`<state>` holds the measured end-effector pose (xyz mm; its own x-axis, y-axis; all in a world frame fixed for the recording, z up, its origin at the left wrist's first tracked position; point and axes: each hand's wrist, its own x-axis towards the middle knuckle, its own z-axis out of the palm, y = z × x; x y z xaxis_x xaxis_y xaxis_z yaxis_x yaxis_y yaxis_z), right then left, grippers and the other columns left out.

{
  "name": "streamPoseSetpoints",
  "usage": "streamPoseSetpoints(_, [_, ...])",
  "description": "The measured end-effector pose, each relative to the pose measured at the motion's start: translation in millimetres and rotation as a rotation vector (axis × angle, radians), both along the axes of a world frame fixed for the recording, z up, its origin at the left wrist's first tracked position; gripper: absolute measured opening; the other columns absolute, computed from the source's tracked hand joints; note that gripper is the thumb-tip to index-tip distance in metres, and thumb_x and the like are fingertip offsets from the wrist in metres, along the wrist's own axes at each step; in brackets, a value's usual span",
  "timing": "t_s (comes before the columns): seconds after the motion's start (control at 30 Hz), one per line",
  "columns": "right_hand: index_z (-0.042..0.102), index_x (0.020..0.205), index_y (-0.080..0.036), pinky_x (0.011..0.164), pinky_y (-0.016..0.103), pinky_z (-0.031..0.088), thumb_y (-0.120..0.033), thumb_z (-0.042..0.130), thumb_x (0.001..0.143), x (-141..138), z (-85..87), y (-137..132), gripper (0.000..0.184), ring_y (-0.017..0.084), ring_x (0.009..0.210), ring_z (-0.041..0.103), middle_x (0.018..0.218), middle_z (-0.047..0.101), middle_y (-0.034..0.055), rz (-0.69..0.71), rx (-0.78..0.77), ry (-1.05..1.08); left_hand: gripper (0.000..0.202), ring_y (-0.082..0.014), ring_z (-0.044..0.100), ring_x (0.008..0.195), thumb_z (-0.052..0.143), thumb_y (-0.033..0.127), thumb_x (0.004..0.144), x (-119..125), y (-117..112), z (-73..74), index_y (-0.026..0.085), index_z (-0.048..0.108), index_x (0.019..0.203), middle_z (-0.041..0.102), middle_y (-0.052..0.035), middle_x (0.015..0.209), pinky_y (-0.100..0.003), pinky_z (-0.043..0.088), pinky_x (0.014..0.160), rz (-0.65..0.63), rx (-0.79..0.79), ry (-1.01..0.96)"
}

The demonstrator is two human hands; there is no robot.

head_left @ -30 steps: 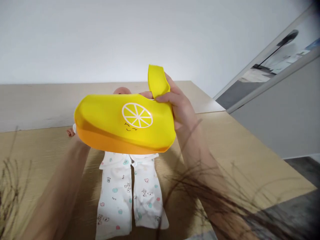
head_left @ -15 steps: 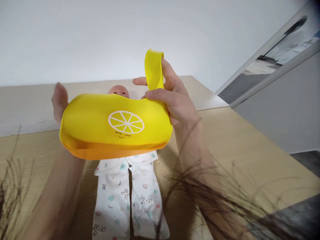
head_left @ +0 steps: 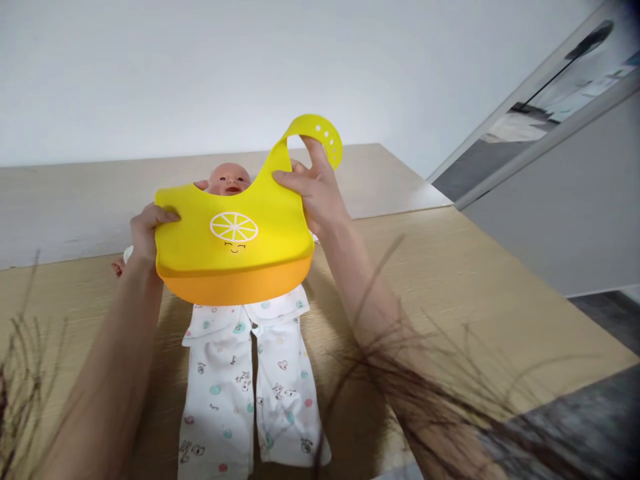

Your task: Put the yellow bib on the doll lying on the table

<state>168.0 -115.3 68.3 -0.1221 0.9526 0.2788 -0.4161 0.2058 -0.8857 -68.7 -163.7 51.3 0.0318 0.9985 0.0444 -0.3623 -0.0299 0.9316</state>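
Both of my hands hold up a yellow baby bib point(head_left: 187, 240) with an orange catch pocket along its bottom and a white citrus slice printed on the front. Its left side is pinched by my left hand point(head_left: 146, 230), thumb in front and other fingers hidden behind. My right hand point(head_left: 320, 197) grips the base of the right neck strap, whose holed end curls over my fingers. Behind the bib a baby doll point(head_left: 230, 177) lies on its back, head at the far side. White printed clothes point(head_left: 220, 387) cover the doll's legs; its torso is mostly hidden.
The doll lies on a light wooden table point(head_left: 450, 287) that meets a pale raised ledge point(head_left: 60, 213) and a white wall point(head_left: 200, 73). At the right are a grey panel and a mirror-like surface point(head_left: 540, 100). Dark hair strands cross the lower view.
My left hand has come to pinch the bib's left side. The bib has spread flatter and shifted, showing more of the doll's face. The right strap has opened out, showing its holes.
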Motion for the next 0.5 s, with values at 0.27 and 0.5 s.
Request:
streamPoseSetpoints(0.27, [0.040, 0.139, -0.028, 0.079, 0.033, 0.059, -0.022, 0.068, 0.075, -15.5, -41.5, 43.1, 0.071, 0.020, 0.088, 0.070, 0.101, 0.067, 0.0021, -0.162, -0.110, -0.168, 0.042, -0.0243, 0.067, 0.100, 0.060, 0.021, 0.050, -11.7, 25.6, -21.7, 0.015, 0.069, 0.091, 0.072, -0.0011, 0.082, -0.032, 0.056, 0.088, 0.140, -0.023, 0.135])
streamPoseSetpoints(0.5, [0.039, 0.144, -0.026, 0.082, 0.034, 0.058, -0.017, 0.065, 0.072, -23.1, -56.4, 69.0, 0.076, 0.019, 0.086, 0.068, 0.103, 0.065, 0.0032, -0.209, -0.177, -0.217, 0.028, -0.0156, 0.060, 0.071, 0.059, 0.019, 0.057, -19.8, 39.1, -35.7, 0.016, 0.066, 0.084, 0.068, 0.0005, 0.073, -0.023, 0.047, 0.057, 0.258, -0.142, 0.184])
